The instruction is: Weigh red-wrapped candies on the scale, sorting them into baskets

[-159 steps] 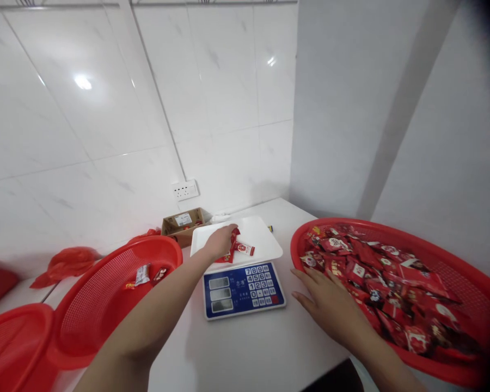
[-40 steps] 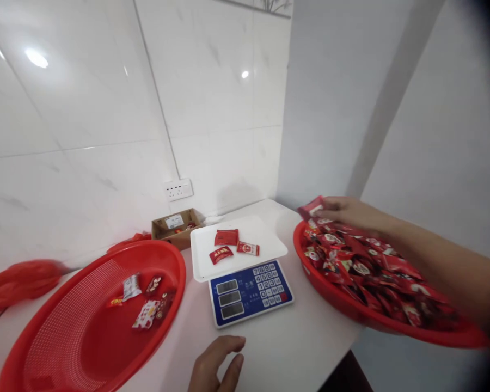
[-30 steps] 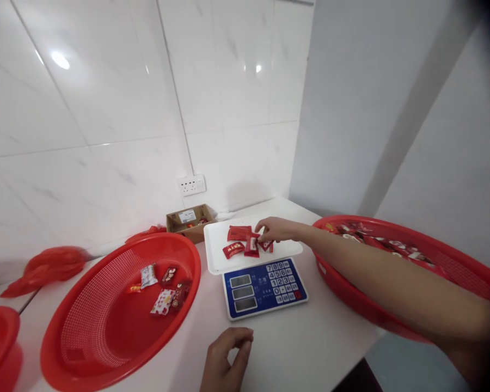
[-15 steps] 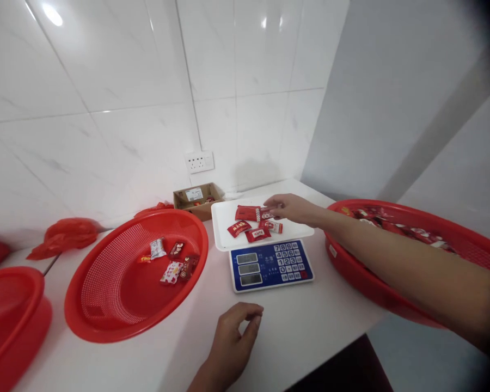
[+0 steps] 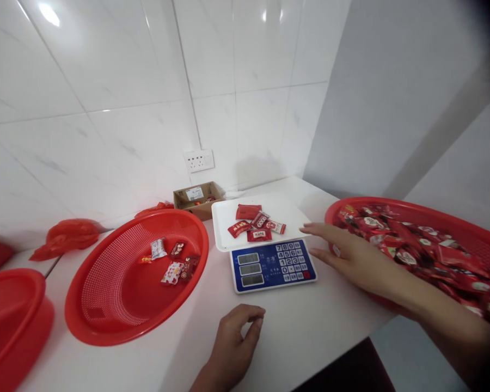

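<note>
On the digital scale (image 5: pixel 269 264), a white tray (image 5: pixel 224 242) carries several red-wrapped candies (image 5: pixel 259 235) in a loose cluster. My right hand (image 5: pixel 345 253) is over the right side of the scale, near the tray's front right corner, with fingers and thumb stretched apart and nothing in them. In front of the scale, my left hand (image 5: pixel 234 340) stays low by the table. Its fingers are loosely bent, a small gap shows at the thumb, and it holds nothing visible.
A large red basin (image 5: pixel 330 212) full of red-wrapped candies stands on the right. To the left, a red mesh basket (image 5: pixel 136 294) holds several mixed sweets. Another red basket (image 5: pixel 16 326) is at far left. Behind are a cardboard box (image 5: pixel 182 201) and a red plastic bag (image 5: pixel 71 237).
My right hand has let go of a red-wrapped candy, which now lies among the others on the tray. The hand has pulled back right and toward me, opening. My left hand is nearly still.
</note>
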Demonstrator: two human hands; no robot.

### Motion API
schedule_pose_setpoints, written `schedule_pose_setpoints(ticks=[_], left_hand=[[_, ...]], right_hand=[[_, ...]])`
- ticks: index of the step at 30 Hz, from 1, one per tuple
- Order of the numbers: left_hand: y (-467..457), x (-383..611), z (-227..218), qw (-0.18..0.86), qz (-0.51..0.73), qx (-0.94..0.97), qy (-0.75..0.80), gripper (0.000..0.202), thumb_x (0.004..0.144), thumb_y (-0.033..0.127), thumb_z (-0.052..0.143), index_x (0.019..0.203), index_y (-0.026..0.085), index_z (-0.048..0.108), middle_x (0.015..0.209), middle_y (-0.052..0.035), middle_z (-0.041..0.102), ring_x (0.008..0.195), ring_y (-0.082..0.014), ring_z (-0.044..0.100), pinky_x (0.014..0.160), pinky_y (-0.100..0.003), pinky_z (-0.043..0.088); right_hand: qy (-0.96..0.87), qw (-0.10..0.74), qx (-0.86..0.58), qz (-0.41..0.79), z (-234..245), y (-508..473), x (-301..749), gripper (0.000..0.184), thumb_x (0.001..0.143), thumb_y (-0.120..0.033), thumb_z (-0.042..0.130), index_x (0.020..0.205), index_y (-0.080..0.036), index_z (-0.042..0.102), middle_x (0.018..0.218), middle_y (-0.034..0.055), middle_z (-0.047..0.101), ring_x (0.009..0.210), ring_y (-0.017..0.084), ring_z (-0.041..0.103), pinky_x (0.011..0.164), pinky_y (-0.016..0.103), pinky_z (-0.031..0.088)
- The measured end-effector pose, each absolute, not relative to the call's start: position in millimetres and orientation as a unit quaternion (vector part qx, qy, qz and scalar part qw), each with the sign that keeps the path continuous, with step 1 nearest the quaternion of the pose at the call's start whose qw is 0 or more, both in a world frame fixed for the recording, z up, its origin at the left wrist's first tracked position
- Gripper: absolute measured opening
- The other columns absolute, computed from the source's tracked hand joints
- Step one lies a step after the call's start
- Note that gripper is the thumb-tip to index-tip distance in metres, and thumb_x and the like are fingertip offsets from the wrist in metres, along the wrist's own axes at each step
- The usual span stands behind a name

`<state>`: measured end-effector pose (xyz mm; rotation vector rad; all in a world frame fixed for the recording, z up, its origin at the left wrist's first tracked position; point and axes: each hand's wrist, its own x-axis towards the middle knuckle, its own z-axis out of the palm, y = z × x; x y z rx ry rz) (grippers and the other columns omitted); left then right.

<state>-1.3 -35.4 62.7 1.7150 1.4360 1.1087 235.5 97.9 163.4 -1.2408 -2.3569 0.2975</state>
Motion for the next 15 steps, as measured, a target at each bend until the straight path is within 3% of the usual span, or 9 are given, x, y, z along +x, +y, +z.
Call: schedule_pose_setpoints(ticks=[8,12,15], left_hand=[[-31,0,57,0.327,0.410,0.638,0.564,0.016,0.083,0.022,0.050,0.091,0.021,0.064,0.087,-0.0025,0.068,0.083,-0.0145,0.063,0.077,-0.025,0.049],[-30,0,55,0.327,0.408,0.631,0.573,0.016,0.083,0.023,0.051,0.090,0.021,0.064,0.087,-0.0025,0.069,0.082,-0.0147,0.063,0.076,-0.025,0.050],[-32,-1,59,0.307,0.404,0.641,0.576,0.015,0.084,0.024,0.050,0.090,0.021,0.064,0.086,-0.0022,0.069,0.082,-0.0144,0.063,0.076,-0.025,0.050]], right_hand=[[-0.792,0.194,-0.577,0.046,107,98,302,0.057,0.081,-0.047,0.038,0.124,-0.012,0.048,0.132,0.0152,0.046,0.122,0.028,0.042,0.101,0.044,0.034],[-0.754,0.222,-0.618,0.006,116,95,316,0.058,0.082,-0.050,0.033,0.125,-0.012,0.047,0.131,0.0134,0.048,0.124,0.029,0.039,0.103,0.049,0.028],[-0.757,0.222,-0.613,0.042,114,92,317,0.060,0.082,-0.051,0.035,0.128,-0.015,0.044,0.134,0.0115,0.046,0.124,0.026,0.040,0.102,0.044,0.033]])
